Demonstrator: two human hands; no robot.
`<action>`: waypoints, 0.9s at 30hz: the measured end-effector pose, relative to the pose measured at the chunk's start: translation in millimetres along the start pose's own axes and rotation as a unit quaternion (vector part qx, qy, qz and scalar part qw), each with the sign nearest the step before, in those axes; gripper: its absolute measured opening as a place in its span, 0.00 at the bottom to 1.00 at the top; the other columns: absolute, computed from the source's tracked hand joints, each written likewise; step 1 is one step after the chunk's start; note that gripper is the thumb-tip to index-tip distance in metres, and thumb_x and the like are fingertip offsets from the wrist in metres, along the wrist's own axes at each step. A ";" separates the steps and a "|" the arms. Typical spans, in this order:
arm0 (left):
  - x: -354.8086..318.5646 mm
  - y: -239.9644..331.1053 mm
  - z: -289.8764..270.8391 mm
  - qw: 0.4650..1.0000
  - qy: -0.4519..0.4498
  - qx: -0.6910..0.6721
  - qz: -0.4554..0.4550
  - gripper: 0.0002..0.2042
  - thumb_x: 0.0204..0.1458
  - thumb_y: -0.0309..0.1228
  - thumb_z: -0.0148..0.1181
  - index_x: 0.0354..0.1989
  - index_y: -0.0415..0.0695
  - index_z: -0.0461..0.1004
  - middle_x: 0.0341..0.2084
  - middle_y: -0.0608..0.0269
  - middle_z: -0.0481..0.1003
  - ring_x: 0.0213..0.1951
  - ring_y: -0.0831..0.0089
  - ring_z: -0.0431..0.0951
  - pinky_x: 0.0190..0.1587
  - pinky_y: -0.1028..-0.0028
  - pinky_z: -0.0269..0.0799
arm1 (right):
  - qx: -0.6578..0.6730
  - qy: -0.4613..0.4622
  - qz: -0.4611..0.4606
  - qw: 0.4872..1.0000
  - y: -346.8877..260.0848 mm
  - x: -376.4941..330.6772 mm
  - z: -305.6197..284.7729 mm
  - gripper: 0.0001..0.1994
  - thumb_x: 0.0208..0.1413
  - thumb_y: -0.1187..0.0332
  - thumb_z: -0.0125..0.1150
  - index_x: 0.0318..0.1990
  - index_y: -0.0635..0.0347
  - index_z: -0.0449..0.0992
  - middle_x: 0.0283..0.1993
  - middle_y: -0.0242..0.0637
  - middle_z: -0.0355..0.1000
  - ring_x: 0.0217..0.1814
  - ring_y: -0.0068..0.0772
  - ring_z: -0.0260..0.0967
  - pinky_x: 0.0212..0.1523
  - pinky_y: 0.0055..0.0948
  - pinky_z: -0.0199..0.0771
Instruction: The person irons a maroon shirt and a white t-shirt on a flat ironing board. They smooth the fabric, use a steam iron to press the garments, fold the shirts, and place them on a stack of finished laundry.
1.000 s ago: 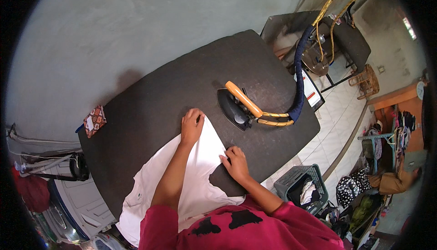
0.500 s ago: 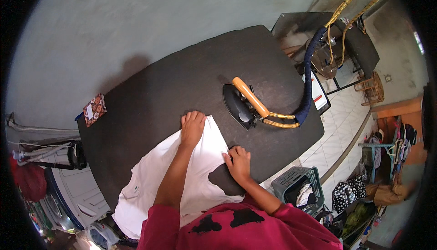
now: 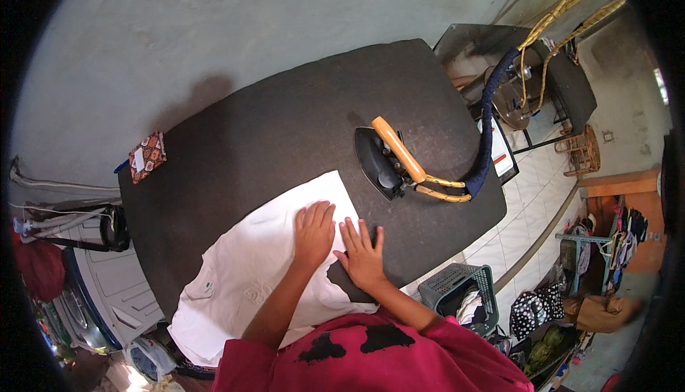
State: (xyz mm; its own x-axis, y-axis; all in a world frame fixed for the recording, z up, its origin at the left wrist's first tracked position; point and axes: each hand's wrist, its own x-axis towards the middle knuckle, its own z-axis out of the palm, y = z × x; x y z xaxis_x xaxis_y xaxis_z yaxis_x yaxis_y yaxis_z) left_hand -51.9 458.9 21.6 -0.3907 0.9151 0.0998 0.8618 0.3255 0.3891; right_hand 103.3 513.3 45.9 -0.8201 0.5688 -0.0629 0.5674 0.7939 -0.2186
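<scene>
Left hand [image 3: 314,236] and right hand [image 3: 365,262] lie flat on a white garment [image 3: 246,253].
Nearest is the person's red top [image 3: 421,356]; just beyond it the garment spreads over a dark board [image 3: 285,121], creased at the near left, smoother toward its far corner. The left hand rests palm down on it, fingers straight and nearly side by side; the right hand lies just beside, fingers spread, at the garment's right edge — neither is closed on anything. To the right, beside the board, is a grey-green basket [image 3: 437,294] with clothes in it. Farther across the board sits a black iron [image 3: 372,166], apart from both hands, its handle [image 3: 397,149] orange, a blue-wrapped cord [image 3: 489,110] curving up from it. A patterned pouch [image 3: 148,158] lies at the board's left end — the grey wall [image 3: 214,28] behind.
</scene>
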 end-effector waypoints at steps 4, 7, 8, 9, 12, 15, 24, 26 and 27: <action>-33.2 24.6 -0.5 0.998 -0.056 0.015 -0.029 0.28 0.58 0.41 0.54 0.67 0.47 0.62 0.70 0.61 0.56 0.72 0.62 0.49 0.69 0.39 0.36 | 0.020 -0.030 0.068 0.997 13.7 1.0 -21.5 0.33 0.60 0.55 0.56 0.70 0.56 0.58 0.76 0.50 0.45 0.79 0.51 0.40 0.71 0.66 0.33; -42.5 51.4 7.4 0.995 -0.095 -0.011 -0.013 0.28 0.60 0.45 0.52 0.68 0.52 0.62 0.71 0.62 0.54 0.73 0.62 0.47 0.69 0.36 0.34 | 0.028 0.106 0.027 0.994 32.2 54.2 -82.5 0.32 0.59 0.55 0.57 0.68 0.58 0.60 0.73 0.57 0.50 0.71 0.57 0.51 0.68 0.60 0.47; -41.2 56.2 11.3 0.995 -0.096 -0.025 0.005 0.28 0.60 0.45 0.52 0.68 0.52 0.62 0.71 0.62 0.53 0.73 0.61 0.47 0.68 0.35 0.35 | 0.014 0.164 0.037 0.986 39.3 78.6 -95.1 0.31 0.60 0.56 0.57 0.68 0.58 0.61 0.71 0.58 0.53 0.66 0.59 0.56 0.65 0.56 0.52; -38.5 62.6 14.8 0.994 -0.098 -0.042 0.027 0.27 0.61 0.46 0.51 0.68 0.53 0.62 0.71 0.61 0.53 0.73 0.60 0.47 0.68 0.35 0.35 | -0.034 0.195 0.053 0.979 52.3 104.3 -102.1 0.31 0.59 0.55 0.58 0.68 0.57 0.61 0.68 0.59 0.56 0.66 0.58 0.57 0.64 0.53 0.53; -30.2 63.1 8.9 0.990 -0.076 -0.092 0.077 0.26 0.61 0.44 0.50 0.67 0.52 0.63 0.71 0.60 0.53 0.73 0.57 0.48 0.69 0.36 0.37 | -0.086 0.172 0.105 0.976 95.9 160.1 -89.9 0.28 0.60 0.52 0.58 0.62 0.57 0.63 0.55 0.57 0.68 0.55 0.57 0.68 0.51 0.51 0.67; -36.3 46.3 -9.4 0.987 -0.026 -0.155 0.033 0.23 0.60 0.38 0.53 0.64 0.49 0.66 0.69 0.58 0.57 0.71 0.57 0.52 0.70 0.43 0.41 | -0.006 0.102 0.123 0.987 116.5 186.3 -76.8 0.21 0.61 0.52 0.57 0.51 0.58 0.64 0.43 0.56 0.72 0.42 0.61 0.73 0.39 0.53 0.72; -119.6 -84.3 -71.1 0.961 0.150 -0.060 -0.225 0.19 0.55 0.26 0.54 0.56 0.41 0.70 0.54 0.54 0.68 0.61 0.54 0.63 0.67 0.53 0.52 | 0.057 -0.093 -0.026 0.994 5.7 144.5 -122.1 0.30 0.59 0.39 0.55 0.53 0.58 0.67 0.42 0.62 0.72 0.44 0.66 0.74 0.40 0.54 0.75; -127.8 -96.3 -72.4 0.957 0.150 -0.030 -0.246 0.20 0.56 0.28 0.53 0.58 0.42 0.68 0.56 0.54 0.67 0.63 0.55 0.62 0.68 0.52 0.50 | 0.058 -0.133 -0.080 0.986 -31.6 124.9 -100.7 0.30 0.59 0.39 0.53 0.53 0.59 0.67 0.42 0.60 0.73 0.40 0.64 0.75 0.39 0.53 0.77; -129.2 -102.3 -70.5 0.956 0.151 -0.015 -0.251 0.20 0.57 0.29 0.52 0.59 0.43 0.68 0.58 0.55 0.67 0.64 0.55 0.61 0.68 0.52 0.48 | 0.056 -0.166 -0.099 0.980 -51.1 119.7 -90.9 0.29 0.59 0.40 0.54 0.51 0.59 0.67 0.41 0.59 0.74 0.38 0.64 0.76 0.37 0.53 0.77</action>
State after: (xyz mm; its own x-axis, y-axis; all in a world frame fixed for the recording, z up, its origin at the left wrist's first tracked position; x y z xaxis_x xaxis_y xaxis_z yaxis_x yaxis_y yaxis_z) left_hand -112.4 290.6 33.4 -0.8321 0.5334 0.1520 0.5333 0.6939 0.4838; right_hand -17.1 560.3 138.0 -0.9026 0.2910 -0.3174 0.3989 0.8425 -0.3621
